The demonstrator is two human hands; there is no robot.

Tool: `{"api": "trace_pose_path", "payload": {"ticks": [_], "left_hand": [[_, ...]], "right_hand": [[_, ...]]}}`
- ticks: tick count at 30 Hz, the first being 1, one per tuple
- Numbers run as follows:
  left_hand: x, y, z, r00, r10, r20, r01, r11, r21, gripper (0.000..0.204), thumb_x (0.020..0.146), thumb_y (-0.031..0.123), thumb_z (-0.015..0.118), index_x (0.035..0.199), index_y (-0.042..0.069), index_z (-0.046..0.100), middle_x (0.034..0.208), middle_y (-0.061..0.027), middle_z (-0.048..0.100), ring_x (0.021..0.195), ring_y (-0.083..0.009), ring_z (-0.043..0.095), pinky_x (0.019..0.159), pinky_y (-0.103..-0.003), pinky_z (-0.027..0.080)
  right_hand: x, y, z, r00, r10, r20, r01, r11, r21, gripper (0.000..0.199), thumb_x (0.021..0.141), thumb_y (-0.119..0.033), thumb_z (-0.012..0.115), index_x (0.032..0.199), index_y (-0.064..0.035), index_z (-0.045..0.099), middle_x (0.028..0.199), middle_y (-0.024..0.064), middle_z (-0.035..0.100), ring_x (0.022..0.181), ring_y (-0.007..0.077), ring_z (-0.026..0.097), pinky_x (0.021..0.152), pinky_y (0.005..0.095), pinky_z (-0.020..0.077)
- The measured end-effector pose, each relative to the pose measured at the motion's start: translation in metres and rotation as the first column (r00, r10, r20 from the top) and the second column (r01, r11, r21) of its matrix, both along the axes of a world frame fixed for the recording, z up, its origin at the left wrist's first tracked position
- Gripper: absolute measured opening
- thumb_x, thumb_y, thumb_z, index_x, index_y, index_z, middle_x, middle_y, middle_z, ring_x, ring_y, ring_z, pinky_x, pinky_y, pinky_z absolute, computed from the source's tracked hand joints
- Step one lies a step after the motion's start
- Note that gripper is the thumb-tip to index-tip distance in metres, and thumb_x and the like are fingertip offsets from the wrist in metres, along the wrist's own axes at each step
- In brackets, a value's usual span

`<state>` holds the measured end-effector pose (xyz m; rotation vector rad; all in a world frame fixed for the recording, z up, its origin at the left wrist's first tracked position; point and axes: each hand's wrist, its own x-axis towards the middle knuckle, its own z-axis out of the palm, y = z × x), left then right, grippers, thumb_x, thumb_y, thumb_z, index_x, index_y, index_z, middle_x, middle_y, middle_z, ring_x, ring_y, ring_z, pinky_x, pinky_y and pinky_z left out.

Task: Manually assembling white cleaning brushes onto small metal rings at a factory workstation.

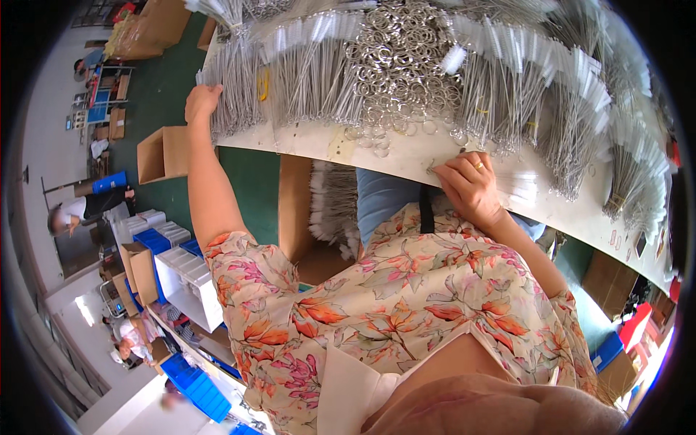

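Note:
At the left end of the white table (304, 141), my left hand (201, 103) is closed at the edge of a row of thin wire brushes (235, 94) with white bristle tips. Its fingertips are partly hidden among the wires, so how many it grips does not show. My right hand (467, 185) is pinched at the table's near edge, and whatever lies between its fingertips is too small to name. Just beyond that hand, a large heap of metal split rings (399, 65) spreads toward the near edge, with a few loose rings (373, 138) in front.
More wire brushes (500, 109) are stacked along the right side, some bundled. Below the table stands an open cardboard box (293, 210) with white-bristled brushes inside. Another cardboard box (163, 154) sits on the green floor at left. Blue bins (196, 384) and other people are farther off.

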<state>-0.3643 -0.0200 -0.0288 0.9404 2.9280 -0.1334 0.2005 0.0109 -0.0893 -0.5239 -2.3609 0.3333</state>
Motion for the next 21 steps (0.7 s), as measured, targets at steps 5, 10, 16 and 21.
{"api": "trace_pose_path", "payload": {"ticks": [5,10,16,21], "left_hand": [[0.0,0.005,-0.011,0.982,-0.17,-0.084,0.167,0.985,-0.037,0.032,0.08,0.033,0.053,0.097,0.009,0.065,0.106,-0.0156,0.061,0.098,-0.0364,0.057,0.082,-0.043,0.046],[-0.035,-0.017,-0.021,0.921,-0.33,-0.208,0.35,0.934,0.066,0.027,0.076,0.029,0.057,0.076,0.004,0.066,0.071,-0.0132,0.064,0.07,-0.0252,0.062,0.064,-0.038,0.046],[-0.015,0.002,-0.006,0.984,-0.091,0.151,0.055,0.973,0.226,0.015,0.073,0.019,0.059,0.075,0.005,0.065,0.06,-0.0067,0.061,0.052,-0.0166,0.059,0.053,-0.029,0.047],[0.002,0.002,-0.005,0.81,-0.151,-0.567,0.363,0.888,0.283,0.009,0.078,0.01,0.054,0.081,0.006,0.061,0.072,-0.0079,0.063,0.063,-0.014,0.061,0.052,-0.027,0.048]], "right_hand": [[0.011,0.002,0.001,0.998,0.017,-0.055,-0.016,1.0,0.019,0.027,0.061,-0.004,0.068,0.087,-0.0085,0.062,0.082,0.0013,0.056,0.076,0.0178,0.054,0.07,0.0322,0.0421],[0.031,0.013,0.031,0.992,-0.008,-0.126,0.007,1.0,-0.009,0.024,0.065,-0.002,0.067,0.088,-0.0076,0.062,0.08,0.002,0.056,0.073,0.0194,0.055,0.064,0.0326,0.0445],[0.066,0.093,0.033,0.879,-0.434,-0.197,0.37,0.882,-0.292,0.011,0.079,-0.009,0.063,0.089,-0.0069,0.065,0.079,0.0093,0.061,0.068,0.025,0.061,0.062,0.0325,0.0501],[0.061,0.139,0.042,0.874,-0.485,0.042,0.472,0.825,-0.31,0.019,0.081,-0.019,0.064,0.092,-0.0033,0.063,0.082,0.0108,0.063,0.07,0.023,0.062,0.066,0.032,0.0495]]}}
